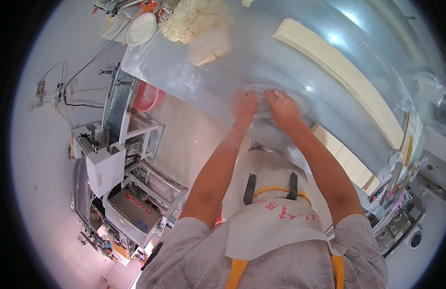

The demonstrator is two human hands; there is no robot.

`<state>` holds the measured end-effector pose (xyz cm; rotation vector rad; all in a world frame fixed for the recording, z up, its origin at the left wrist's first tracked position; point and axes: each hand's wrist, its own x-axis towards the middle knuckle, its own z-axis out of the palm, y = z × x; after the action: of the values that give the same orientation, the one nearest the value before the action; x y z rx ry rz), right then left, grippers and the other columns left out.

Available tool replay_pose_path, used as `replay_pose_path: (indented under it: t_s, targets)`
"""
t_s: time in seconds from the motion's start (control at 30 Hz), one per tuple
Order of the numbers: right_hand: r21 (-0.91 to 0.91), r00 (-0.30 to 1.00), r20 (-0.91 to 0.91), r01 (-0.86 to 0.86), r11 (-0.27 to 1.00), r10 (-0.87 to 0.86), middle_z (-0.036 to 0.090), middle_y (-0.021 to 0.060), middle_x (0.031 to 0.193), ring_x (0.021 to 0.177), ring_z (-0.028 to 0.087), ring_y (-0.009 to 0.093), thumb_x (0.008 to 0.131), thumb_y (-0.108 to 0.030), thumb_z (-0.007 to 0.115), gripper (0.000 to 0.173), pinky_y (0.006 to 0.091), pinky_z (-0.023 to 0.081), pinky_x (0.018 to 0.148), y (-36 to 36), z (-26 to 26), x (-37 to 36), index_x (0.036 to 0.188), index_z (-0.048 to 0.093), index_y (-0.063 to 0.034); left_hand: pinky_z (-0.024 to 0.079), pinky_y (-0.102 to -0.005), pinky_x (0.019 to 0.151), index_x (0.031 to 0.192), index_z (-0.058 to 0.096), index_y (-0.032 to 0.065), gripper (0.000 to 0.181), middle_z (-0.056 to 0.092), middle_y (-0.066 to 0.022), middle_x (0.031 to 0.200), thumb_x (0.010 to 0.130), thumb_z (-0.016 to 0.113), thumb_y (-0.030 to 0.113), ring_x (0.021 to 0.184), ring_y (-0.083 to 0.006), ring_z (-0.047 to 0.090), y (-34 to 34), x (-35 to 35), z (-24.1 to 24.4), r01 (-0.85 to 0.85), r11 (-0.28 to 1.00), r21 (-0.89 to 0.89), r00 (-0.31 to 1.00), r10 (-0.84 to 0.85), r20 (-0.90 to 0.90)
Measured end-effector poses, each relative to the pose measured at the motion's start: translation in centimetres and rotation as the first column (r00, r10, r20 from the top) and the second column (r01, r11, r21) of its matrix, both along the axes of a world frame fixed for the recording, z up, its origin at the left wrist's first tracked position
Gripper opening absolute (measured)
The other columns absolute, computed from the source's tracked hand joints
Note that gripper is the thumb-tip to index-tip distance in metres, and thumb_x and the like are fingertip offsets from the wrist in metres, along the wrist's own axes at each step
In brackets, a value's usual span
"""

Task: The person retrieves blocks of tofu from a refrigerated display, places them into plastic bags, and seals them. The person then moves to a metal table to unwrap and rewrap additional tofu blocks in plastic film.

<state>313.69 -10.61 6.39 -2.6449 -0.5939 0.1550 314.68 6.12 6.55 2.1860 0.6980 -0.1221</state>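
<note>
Both hands are close together over the front edge of a metal worktable (230,86). My left hand (245,103) is curled and slightly blurred, with its fingertips on a thin transparent plastic bag (262,115). My right hand (283,107) pinches the same plastic a little to the right. The plastic spreads between and behind the hands, and I cannot tell whether anything is inside it. Beyond my right hand lies a long, thick strip of pale layered dough (338,74). Nearer my right forearm is a row of cut dough blocks (344,157).
At the back left are a heap of pale dough strips (181,21), a plastic-wrapped piece (208,50) and a white bowl of flour (142,29). A pink basin (147,96) and a metal-framed machine (136,206) stand left. Tools (396,177) crowd the right edge.
</note>
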Motion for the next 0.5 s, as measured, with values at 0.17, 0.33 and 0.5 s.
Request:
replay_pose_path:
  t_s: [0.17,0.33,0.5]
  targets:
    - [-0.191,0.953,-0.164,0.222,0.956,-0.254,0.056,0.0156,0.137,0.117,0.064,0.038,0.087,-0.017,0.078,0.07,0.0524,0.058,0.091,0.0,2.0,0.6,0.151,0.051,-0.0188,0.053,-0.0484,0.093,0.108,0.068,0.0001,0.034,0.072,-0.0216,0.107,0.087,0.069,0.026,0.107,-0.0406,0.067,1.8,0.2,4.1,0.158,0.959,0.236,0.981,-0.181,0.076]
    - [-0.198,0.947,-0.247,0.157,0.967,-0.205,0.056,0.0159,0.137,0.122,0.062,0.038,0.083,-0.021,0.083,0.082,0.0511,0.058,0.095,1.1,3.3,1.2,0.156,0.047,-0.0238,0.048,-0.0472,0.1,0.119,0.06,0.0014,0.04,0.06,-0.0193,0.123,0.084,0.073,0.014,0.122,-0.0381,0.057,1.6,-2.5,2.0,0.701,0.614,0.363,0.513,-0.788,0.341]
    - [-0.188,0.955,-0.217,0.162,0.969,-0.202,0.058,0.0144,0.134,0.12,0.064,0.037,0.08,-0.022,0.085,0.083,0.0504,0.058,0.092,-0.7,2.6,2.4,0.154,0.048,-0.0211,0.049,-0.048,0.099,0.117,0.059,-0.0001,0.037,0.058,-0.02,0.124,0.083,0.07,0.008,0.117,-0.0394,0.056,1.9,0.6,-0.6,0.678,0.534,0.505,0.616,-0.788,0.007]
